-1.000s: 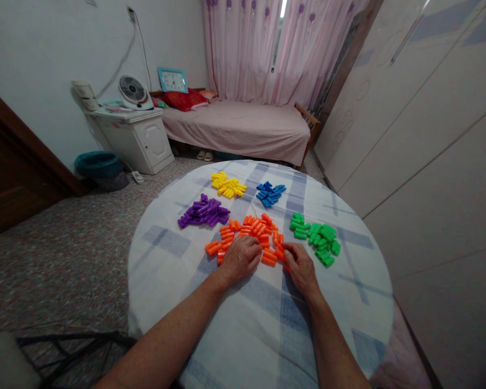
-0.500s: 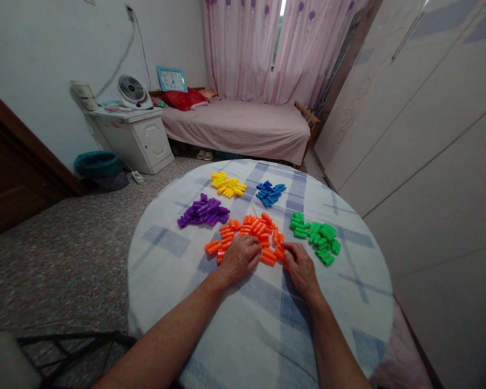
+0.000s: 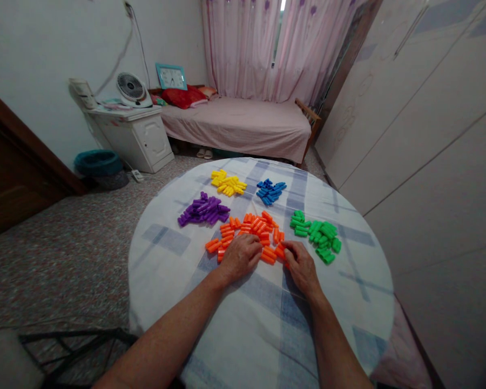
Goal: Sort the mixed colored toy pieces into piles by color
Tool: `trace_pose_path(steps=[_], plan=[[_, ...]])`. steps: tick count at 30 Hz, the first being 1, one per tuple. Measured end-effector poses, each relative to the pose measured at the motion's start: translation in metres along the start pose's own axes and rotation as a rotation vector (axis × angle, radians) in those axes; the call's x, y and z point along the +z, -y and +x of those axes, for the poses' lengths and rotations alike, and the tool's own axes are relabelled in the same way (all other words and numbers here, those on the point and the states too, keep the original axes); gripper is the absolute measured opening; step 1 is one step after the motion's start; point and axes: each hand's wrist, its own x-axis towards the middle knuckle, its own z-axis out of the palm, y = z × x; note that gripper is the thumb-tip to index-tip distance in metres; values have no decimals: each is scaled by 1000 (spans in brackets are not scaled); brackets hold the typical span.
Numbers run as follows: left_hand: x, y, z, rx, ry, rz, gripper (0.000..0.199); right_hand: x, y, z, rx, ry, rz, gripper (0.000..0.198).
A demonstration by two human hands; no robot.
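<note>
Short, tube-like orange plastic pieces (image 3: 261, 224) lie in a loose heap on the round table, in front of me. My left hand (image 3: 242, 255) rests over the near left part of this heap, fingers loosely bent; some pieces are hidden under it. At the heap's near right edge is my right hand (image 3: 300, 265), thumb and fingers apart and touching orange pieces. Neither hand lifts a piece. Similar green pieces (image 3: 323, 235) lie to the right of my right hand. Purple pieces (image 3: 204, 209) are beyond my left hand, with yellow ones (image 3: 229, 183) and blue ones (image 3: 270, 192) farther back.
A checked white and blue cloth (image 3: 243, 335) covers the table. Beyond stand a bed (image 3: 243, 121), a white cabinet (image 3: 152, 140) with a fan (image 3: 132, 88), and a bin (image 3: 99, 163). A wardrobe (image 3: 433, 162) flanks the right side. A dark metal frame (image 3: 76, 346) is at lower left.
The view has shifted very slightly. Both hands and the coloured heaps stay where they were.
</note>
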Motion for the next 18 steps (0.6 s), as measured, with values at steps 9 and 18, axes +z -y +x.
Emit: trace_pose_path(steps=[9,18], plan=[[-2,-2,0,-3,8,-1,17,0,-1,0,-16,2,-19,26],[-1,-2,0,-9,7,-1,17,1,0,-1,-5,2,-14,26]])
